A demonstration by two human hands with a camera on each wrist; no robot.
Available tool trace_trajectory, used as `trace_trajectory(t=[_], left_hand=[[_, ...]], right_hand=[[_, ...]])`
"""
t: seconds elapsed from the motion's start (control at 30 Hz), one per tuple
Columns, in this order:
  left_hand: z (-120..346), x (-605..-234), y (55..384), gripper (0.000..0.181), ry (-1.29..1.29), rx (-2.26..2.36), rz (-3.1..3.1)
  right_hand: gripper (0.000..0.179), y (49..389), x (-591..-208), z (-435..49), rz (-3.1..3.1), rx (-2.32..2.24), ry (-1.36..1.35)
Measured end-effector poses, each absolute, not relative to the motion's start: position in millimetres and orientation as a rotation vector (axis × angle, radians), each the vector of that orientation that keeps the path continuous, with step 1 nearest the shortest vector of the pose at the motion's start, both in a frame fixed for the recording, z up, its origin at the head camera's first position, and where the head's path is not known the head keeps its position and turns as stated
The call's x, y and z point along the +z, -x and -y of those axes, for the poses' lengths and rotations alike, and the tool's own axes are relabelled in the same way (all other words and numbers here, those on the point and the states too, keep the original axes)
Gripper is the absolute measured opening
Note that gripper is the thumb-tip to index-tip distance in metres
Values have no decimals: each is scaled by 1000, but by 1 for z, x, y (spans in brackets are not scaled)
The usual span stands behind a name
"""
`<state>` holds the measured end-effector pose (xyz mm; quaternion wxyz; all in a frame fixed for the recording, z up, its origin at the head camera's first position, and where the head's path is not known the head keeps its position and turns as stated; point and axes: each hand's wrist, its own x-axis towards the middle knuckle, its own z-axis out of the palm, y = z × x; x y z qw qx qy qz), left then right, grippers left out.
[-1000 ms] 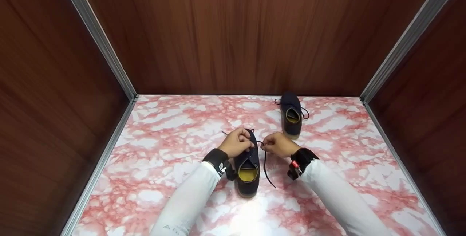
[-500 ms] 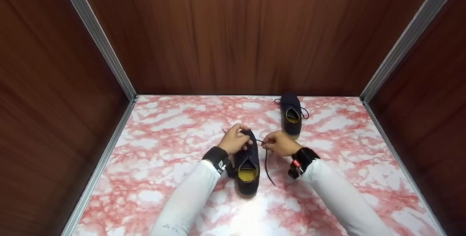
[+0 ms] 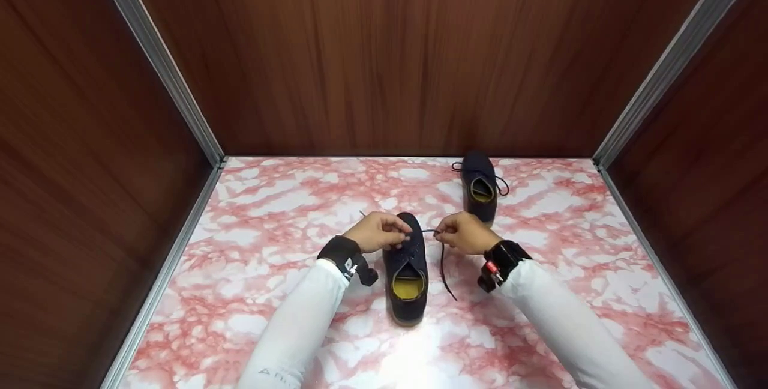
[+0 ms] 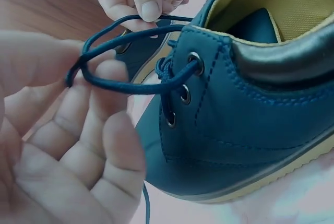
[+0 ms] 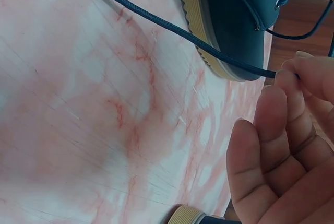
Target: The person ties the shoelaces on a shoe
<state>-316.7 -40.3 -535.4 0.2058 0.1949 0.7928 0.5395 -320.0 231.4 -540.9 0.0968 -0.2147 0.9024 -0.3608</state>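
Left hand (image 3: pixel 376 232) has drifted slightly leftward, thumb and finger pinching a looped lace (image 4: pixel 130 87); the near shoe (image 3: pixel 413 252) stands sole-down in the middle (toe pointing away); the right hand (image 3: pixel 468 234) pinches lace beside it; another shoe (image 3: pixel 479 179) stands behind.

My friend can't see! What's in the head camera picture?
A left hand and a right hand pinch the lace of a dark shoe. A second shoe stands farther back on the red-and-white surface, with brown walls on three sides.
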Motion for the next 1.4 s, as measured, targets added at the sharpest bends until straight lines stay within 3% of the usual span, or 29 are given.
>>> trace_trajectory(t=[0.4,0.57,0.83,1.4], left_hand=[[43,-534,315,15,-606,1243,-2504],[43,-534,315,23,-614,1137,-2610],[46,-530,316,18,-689,1169,-2441],[37,-537,315,16,-544,1190,-2643]], right_hand=[[4,320,-537,-230,-2730,-1016,659],[5,322,-538,-235,-2812,-889,689],[7,325,-540,-251,-2921,-698,690],[8,323,-510,-249,-2788,-1112,640]])
